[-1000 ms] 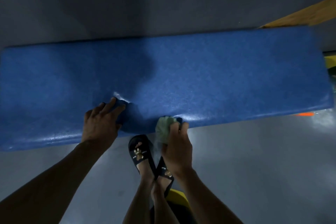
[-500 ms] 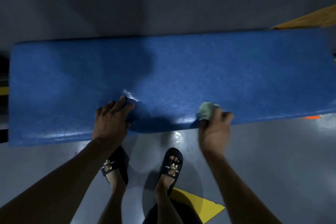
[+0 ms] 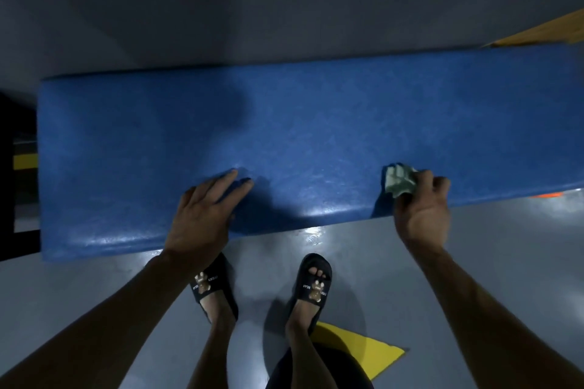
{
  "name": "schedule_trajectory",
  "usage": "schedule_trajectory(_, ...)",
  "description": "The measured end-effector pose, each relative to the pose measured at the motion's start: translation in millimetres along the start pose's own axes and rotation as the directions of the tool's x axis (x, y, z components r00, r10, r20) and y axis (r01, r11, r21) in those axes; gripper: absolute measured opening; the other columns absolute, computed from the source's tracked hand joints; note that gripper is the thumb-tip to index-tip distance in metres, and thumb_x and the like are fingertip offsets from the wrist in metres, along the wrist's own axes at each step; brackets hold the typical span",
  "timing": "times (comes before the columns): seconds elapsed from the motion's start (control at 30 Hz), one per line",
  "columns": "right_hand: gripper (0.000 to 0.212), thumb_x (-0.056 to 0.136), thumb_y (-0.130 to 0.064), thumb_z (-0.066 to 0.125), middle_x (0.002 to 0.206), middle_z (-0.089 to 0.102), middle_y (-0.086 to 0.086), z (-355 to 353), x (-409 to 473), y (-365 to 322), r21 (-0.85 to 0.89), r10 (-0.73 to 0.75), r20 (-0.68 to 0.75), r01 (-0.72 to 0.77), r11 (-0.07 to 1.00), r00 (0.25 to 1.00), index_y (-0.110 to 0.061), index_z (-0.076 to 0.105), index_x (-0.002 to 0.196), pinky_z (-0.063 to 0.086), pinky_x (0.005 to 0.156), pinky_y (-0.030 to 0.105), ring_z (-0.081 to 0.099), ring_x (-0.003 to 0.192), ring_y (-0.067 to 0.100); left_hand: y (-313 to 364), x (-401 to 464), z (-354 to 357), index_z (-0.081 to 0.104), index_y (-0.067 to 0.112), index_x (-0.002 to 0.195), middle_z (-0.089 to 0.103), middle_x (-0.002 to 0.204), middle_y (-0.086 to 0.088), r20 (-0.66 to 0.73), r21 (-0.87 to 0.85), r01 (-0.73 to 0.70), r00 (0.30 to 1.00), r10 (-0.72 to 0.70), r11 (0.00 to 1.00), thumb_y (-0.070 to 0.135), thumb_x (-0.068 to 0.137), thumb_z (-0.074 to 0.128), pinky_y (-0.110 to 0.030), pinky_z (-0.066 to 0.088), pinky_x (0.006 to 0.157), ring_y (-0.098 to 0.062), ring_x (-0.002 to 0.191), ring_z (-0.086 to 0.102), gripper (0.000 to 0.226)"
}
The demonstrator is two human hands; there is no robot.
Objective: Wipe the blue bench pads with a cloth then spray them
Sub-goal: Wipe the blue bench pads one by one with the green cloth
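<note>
Head view, looking straight down: the blue bench pad [image 3: 316,136] runs left to right across the frame, its near edge just ahead of the person's sandalled feet [image 3: 311,286] on the grey floor [image 3: 474,246]. The left hand [image 3: 202,215] lies flat on the pad near its near edge, fingers spread and extended, holding nothing; it looks placed there to brace the body and steady the pad while the other arm reaches out. The right hand [image 3: 422,208] is further right on the same near edge, fingers curled tight around a bunched pale green cloth [image 3: 399,181], which is pressed against the pad's top surface. Bunching it probably gives a firm wad to rub with. Glossy streaks show along the near edge. No spray bottle is in view, so wiping appears to be the step in hand, with the far strip and right end likely left to cover.
</note>
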State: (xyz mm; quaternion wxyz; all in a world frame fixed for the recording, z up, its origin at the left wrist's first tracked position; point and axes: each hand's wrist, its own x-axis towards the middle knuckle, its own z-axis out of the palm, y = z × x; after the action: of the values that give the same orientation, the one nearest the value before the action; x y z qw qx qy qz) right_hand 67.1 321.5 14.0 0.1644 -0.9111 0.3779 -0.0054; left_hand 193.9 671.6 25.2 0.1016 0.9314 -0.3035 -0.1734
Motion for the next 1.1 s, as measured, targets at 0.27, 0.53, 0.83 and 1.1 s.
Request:
schedule_trajectory(0.27,0.035,0.084,-0.025,0.058,0.115,0.047,0.011,65.7,-115.9,-158.0,0.075,-0.332,0.099,0.325,0.943,0.938,-0.018,0.052,0.117,0.054,0.064,0.037,0.057,0.091,0.03,-38.7,-22.5,-5.8,0.046,0.028,0.142,0.038,0.153,-0.006,0.032,0.099,0.079,0.996,-0.083,0.992,0.013,0.074,0.076,-0.055,0.041,0.099,-0.038,0.13,0.039,0.076)
schedule_trajectory(0.53,0.044,0.078,-0.024,0.068,0.119,0.047,0.011,14.5,-57.3,-63.5,0.1,-0.205,0.088,0.196,0.975,0.975,-0.021,0.05,0.118,0.048,0.062,0.034,0.064,0.077,0.038,-61.0,-27.0,-9.7,0.048,0.032,0.14,0.039,0.154,-0.004,0.029,0.131,0.091,0.995,-0.096,0.987,0.017,0.079,0.074,-0.058,0.041,0.096,-0.042,0.126,0.04,0.068)
schedule_trajectory(0.83,0.037,0.077,-0.016,0.063,0.114,0.038,0.006,60.1,-107.5,-122.5,0.174,0.046,0.029,-0.05,0.984,0.999,-0.019,0.049,0.112,0.047,0.063,0.035,0.059,0.076,0.036,-63.8,-24.4,-7.0,0.053,0.034,0.134,0.044,0.151,-0.002,0.003,0.075,0.081,0.997,-0.082,0.994,0.018,0.073,0.08,-0.055,0.043,0.095,-0.041,0.124,0.047,0.068)
schedule_trajectory(1.1,0.063,0.077,-0.019,0.07,0.13,0.034,0.002,57.5,-139.9,-165.2,0.102,-0.357,0.358,0.344,0.933,0.863,-0.036,0.035,0.127,0.058,0.065,0.041,0.062,0.097,0.029,-71.8,-23.2,-9.9,0.055,0.036,0.131,0.048,0.148,0.0,0.002,0.067,0.062,0.998,-0.062,0.996,0.024,0.073,0.08,-0.053,0.043,0.092,-0.04,0.121,0.049,0.064)
